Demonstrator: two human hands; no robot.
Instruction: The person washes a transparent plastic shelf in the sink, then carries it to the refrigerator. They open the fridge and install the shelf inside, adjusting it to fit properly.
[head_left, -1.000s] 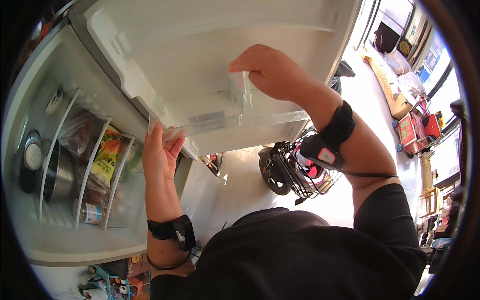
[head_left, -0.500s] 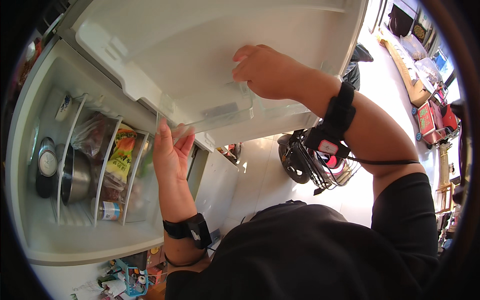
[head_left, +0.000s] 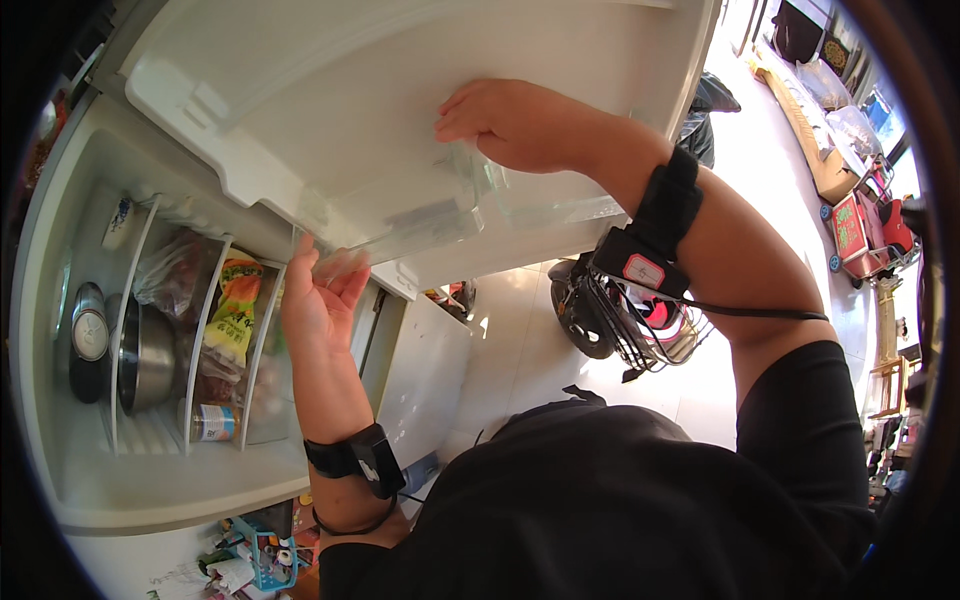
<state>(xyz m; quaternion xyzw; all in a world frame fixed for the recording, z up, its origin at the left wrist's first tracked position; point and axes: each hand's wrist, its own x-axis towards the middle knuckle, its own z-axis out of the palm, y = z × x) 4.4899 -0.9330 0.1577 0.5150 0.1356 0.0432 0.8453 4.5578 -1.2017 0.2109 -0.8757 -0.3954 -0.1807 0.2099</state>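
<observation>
My left hand [head_left: 325,300] grips the left end of a clear plastic door bin [head_left: 425,235], thumb on one side and fingers on the other. The bin lies along the inside of the open white fridge door [head_left: 330,120]. My right hand [head_left: 500,125] is over the bin's right end, fingers stretched out and slightly bent. Its palm side is close to the clear wall; whether it touches cannot be told. Left of my left hand, the open fridge compartment [head_left: 80,470] holds a metal pot [head_left: 150,360], a yellow-green packet [head_left: 232,310] and a jar [head_left: 215,422] between white wire-edged shelves.
A dark-round-ended wire basket [head_left: 645,325] stands on the tiled floor below the door. To the far right are a red cart [head_left: 858,235] and a long cardboard box [head_left: 810,130]. Below the fridge sits a blue plastic basket [head_left: 265,560] with small items.
Both hands and the bin have shifted slightly left in view, along with the door. The right hand's fingers have straightened from a more curled pose. My left hand keeps its grip.
</observation>
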